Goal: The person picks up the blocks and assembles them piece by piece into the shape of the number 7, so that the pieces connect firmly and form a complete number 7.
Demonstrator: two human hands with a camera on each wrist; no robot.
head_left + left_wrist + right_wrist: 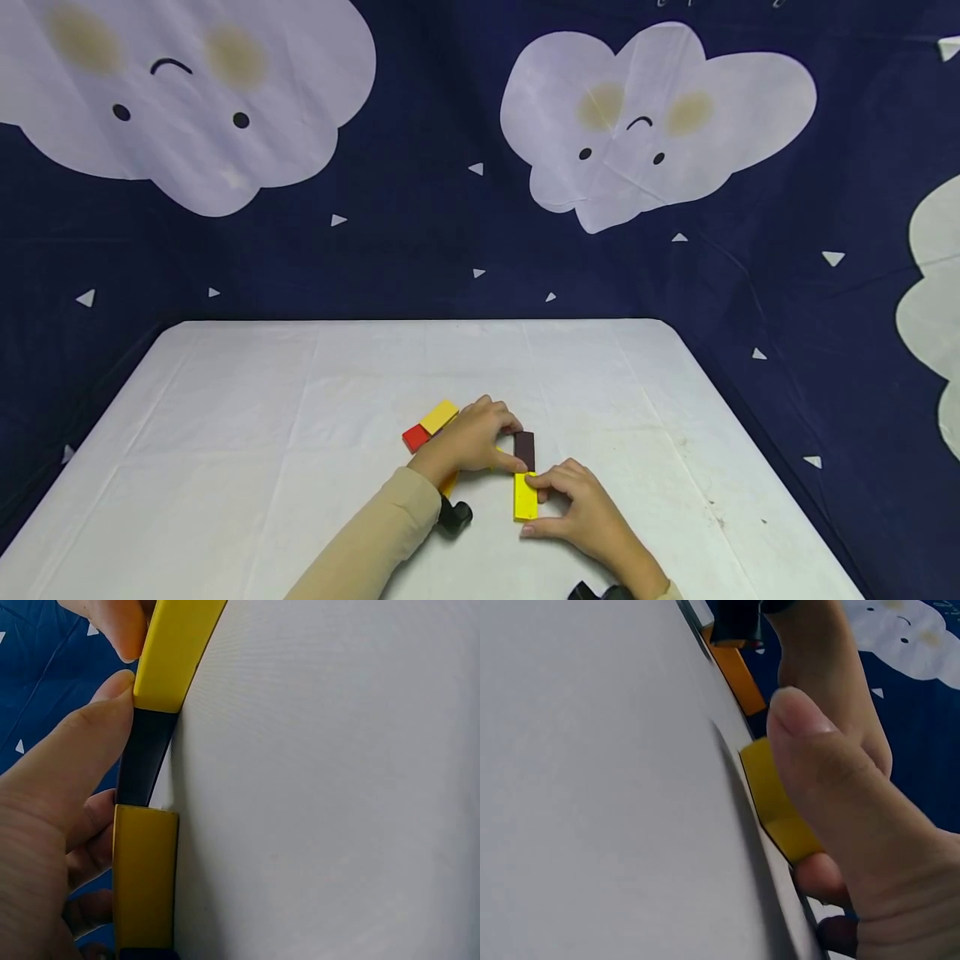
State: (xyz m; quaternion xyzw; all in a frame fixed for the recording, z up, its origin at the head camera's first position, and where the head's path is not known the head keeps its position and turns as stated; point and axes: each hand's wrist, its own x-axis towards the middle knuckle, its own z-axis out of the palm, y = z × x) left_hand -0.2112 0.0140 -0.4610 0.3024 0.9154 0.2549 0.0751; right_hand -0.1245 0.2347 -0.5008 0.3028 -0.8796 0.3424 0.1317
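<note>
A dark brown block and a bright yellow block lie end to end on the white table. My left hand spans the brown block, its fingers at the far end and its thumb where the two blocks meet. On the right side of the yellow block, my right hand holds it, index finger at the upper edge and thumb by the near end. In the right wrist view the thumb covers part of the yellow block. Another yellow block shows beside the left fingers in the left wrist view.
Left of the left hand lie a paler yellow block and a red block. An orange block is partly hidden under the left wrist. Behind the white tabletop hangs a dark blue cloth with clouds.
</note>
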